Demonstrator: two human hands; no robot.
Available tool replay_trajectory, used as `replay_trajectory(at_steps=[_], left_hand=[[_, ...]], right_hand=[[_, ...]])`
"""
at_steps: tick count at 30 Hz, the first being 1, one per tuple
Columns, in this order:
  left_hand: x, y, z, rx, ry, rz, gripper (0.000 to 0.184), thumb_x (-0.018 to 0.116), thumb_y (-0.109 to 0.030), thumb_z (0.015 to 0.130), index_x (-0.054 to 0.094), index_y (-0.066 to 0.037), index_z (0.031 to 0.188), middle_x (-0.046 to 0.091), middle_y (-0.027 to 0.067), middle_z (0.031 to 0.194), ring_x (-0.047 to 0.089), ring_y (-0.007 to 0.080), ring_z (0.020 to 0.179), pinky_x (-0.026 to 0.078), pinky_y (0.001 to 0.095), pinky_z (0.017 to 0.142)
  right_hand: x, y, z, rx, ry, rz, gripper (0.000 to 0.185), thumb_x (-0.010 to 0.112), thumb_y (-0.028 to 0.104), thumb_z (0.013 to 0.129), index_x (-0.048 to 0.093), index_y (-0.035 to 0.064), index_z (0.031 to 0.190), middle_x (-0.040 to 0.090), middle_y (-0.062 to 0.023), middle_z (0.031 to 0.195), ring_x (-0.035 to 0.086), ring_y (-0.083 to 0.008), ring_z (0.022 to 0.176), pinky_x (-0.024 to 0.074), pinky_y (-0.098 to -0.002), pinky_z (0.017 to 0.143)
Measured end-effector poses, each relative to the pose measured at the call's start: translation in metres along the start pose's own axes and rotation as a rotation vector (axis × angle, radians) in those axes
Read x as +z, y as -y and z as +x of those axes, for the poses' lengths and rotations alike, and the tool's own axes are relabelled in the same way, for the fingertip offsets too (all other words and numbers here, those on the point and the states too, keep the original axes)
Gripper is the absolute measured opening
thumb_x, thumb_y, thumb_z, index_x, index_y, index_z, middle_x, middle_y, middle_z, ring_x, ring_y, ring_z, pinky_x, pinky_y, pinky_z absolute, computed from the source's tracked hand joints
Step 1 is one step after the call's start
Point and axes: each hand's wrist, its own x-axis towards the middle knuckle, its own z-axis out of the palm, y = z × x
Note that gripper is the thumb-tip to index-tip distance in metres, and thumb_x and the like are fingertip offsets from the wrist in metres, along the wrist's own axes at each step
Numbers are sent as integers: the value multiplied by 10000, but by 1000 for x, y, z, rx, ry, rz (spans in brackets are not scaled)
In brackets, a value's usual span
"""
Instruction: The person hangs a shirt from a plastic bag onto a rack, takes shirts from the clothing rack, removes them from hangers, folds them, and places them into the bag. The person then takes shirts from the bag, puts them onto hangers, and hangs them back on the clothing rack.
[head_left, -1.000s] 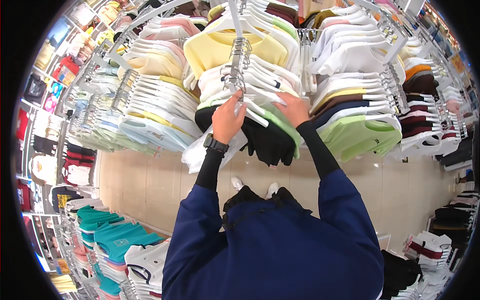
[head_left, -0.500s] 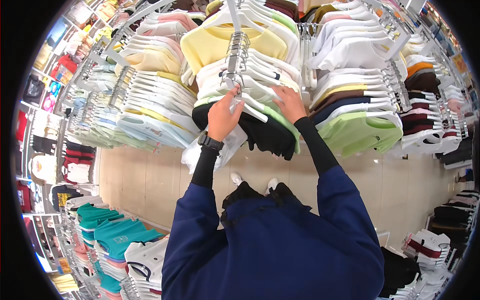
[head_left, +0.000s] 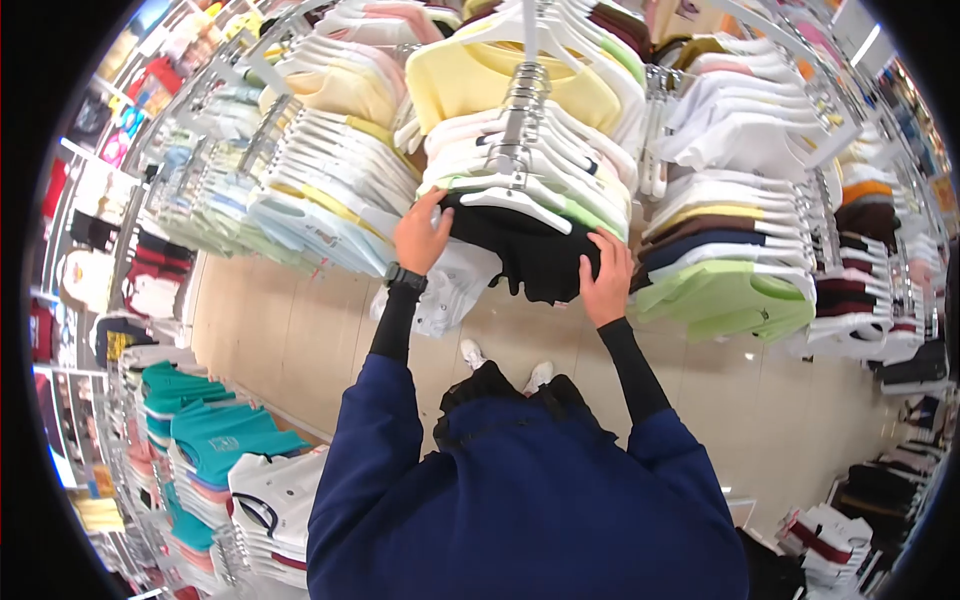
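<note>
A black shirt hangs on a white hanger at the front of the middle rack. My left hand grips its left shoulder, fingertips at the cloth's edge. On the other side, my right hand has its thumb against the front of the shirt and its fingers curled over the right shoulder. Directly behind it hang a light green shirt and several white ones. Part of a white garment shows below my left hand.
A yellow shirt hangs farther back on the same rack. Racks of pale shirts stand to the left, with a light green T-shirt at the right. Teal shirts hang behind at lower left. Tiled floor lies below.
My left hand has left the hanger hooks and come down to the black shirt's left shoulder. My right hand has moved down to its right shoulder. The view has shifted slightly left.
</note>
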Motion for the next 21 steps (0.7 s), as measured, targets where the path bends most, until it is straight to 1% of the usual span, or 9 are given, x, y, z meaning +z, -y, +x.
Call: replay_trajectory(at_steps=[3,6,10,11,14,15,18,19,21], left_hand=[[-6,-5,0,-11,18,21,324,668,-238,868,667,-154,1181,655,100,1264,638,325,1096,526,392,879],[-5,2,2,-17,40,21,336,666,-240,867,660,-155,1192,654,88,1267,646,319,1077,530,393,867],[-5,1,0,-28,11,11,328,661,-243,868,664,-158,1185,658,82,1259,651,317,1063,533,393,856],[-8,0,-3,-36,21,-24,318,667,-219,862,669,-135,1168,669,92,1236,650,320,1065,529,392,870],[-21,6,-17,-56,9,-123,310,676,-190,854,671,-103,1152,681,106,1203,650,325,1064,523,389,888],[-28,9,-24,-42,-12,-158,297,679,-175,857,672,-81,1138,687,121,1180,646,328,1074,516,380,907],[-47,31,-54,-95,-76,-178,279,666,-190,879,672,-77,1134,706,131,1103,668,336,1006,529,383,851],[-53,40,-67,-161,-6,-183,270,662,-192,885,671,-73,1127,711,131,1069,675,335,976,532,386,828],[-68,65,-95,-288,129,-188,254,654,-197,897,671,-64,1113,722,131,1001,690,334,915,536,392,781]], right_hand=[[8,-10,4,19,25,-17,359,627,83,876,560,59,1228,487,-122,1428,479,-343,1261,366,-466,1036],[16,-16,6,11,15,-15,346,611,72,887,560,56,1229,471,-130,1443,474,-350,1269,375,-473,1028],[27,-11,2,5,-70,-41,347,597,70,901,571,49,1246,460,-178,1438,456,-391,1276,372,-465,1041],[28,-9,-2,22,-95,-12,355,588,65,904,574,44,1258,459,-203,1429,442,-406,1282,359,-467,1054],[21,14,-19,39,-230,-117,316,573,23,885,611,43,1198,485,-183,1402,462,-367,1263,357,-453,1047],[22,21,-24,9,-295,-94,245,571,9,874,635,44,1107,521,-175,1354,490,-348,1232,373,-446,1025],[32,39,-45,5,-244,-10,181,568,1,869,637,45,1030,548,-180,1307,513,-349,1201,388,-445,1007],[40,52,-50,17,-217,-20,139,566,-12,857,642,55,951,583,-155,1262,538,-339,1163,408,-436,977],[63,63,-66,-3,-74,13,139,568,-24,837,645,63,914,595,-135,1247,544,-331,1152,416,-428,963]])
